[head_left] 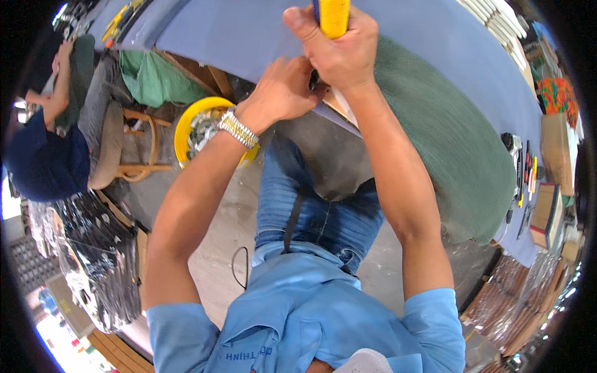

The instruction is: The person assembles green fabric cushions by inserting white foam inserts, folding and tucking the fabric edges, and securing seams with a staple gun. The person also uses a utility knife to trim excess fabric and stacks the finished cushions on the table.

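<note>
My right hand [346, 53] is closed around a yellow and dark blue tool handle [335, 17] at the top of the view. Its working end is hidden, so I cannot tell the tool's kind. Just left of and below that fist, my left hand [283, 87] has curled fingers, slightly blurred, close to the right hand at the table edge. A small dark thing [314, 78] shows between the two hands; what the left fingers pinch is hidden. Dark green fabric [444, 140] lies over the blue-grey tabletop [249, 34], to the right of my right forearm.
A yellow bucket [180, 133] of scraps stands on the floor at left. Beyond it, a co-worker [50, 149] sits by a wooden chair [149, 143]. Pens and tools [528, 174] lie at the table's right end. Plastic-wrapped stacks [99, 261] stand at lower left.
</note>
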Available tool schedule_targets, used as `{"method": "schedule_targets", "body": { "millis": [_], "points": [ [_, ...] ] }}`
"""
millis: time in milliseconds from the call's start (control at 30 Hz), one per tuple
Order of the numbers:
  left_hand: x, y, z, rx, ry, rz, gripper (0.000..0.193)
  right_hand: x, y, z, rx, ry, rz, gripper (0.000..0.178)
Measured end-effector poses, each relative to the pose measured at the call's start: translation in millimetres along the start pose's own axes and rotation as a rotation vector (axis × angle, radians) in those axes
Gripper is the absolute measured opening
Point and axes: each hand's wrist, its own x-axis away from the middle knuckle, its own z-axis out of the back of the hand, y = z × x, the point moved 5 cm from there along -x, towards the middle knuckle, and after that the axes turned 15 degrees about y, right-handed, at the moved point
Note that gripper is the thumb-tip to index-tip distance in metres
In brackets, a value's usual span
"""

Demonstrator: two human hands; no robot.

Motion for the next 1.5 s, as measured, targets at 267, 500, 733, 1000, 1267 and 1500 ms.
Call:
{"method": "schedule_targets", "body": {
  "millis": [267,500,733,1000,1267,1500],
  "points": [
    [-8,12,5,-0.085,-0.101,0.063,0.029,5,6,6,-0.119,-0.066,-0.295,0.021],
    [-5,9,8,-0.039,0.016,0.043,0.022,-1,4,1,-0.196,-0.031,-0.297,0.022],
    [-10,11,10,-0.041,-0.081,0.076,0.021,0,-14,-7,-0.211,-0.138,-0.215,0.026],
    [-12,12,7,-0.003,-0.107,0.072,0.031,-3,-31,2,-0.234,-0.209,-0.146,0.031],
    [-17,-5,-12,0.097,0.107,-0.103,0.011,11,-28,5,-0.466,-0.155,-0.254,0.02],
    [-20,2,0,0.081,-0.004,-0.044,0.01,23,-49,12,-0.281,-0.16,-0.061,0.036]
  ]
}}
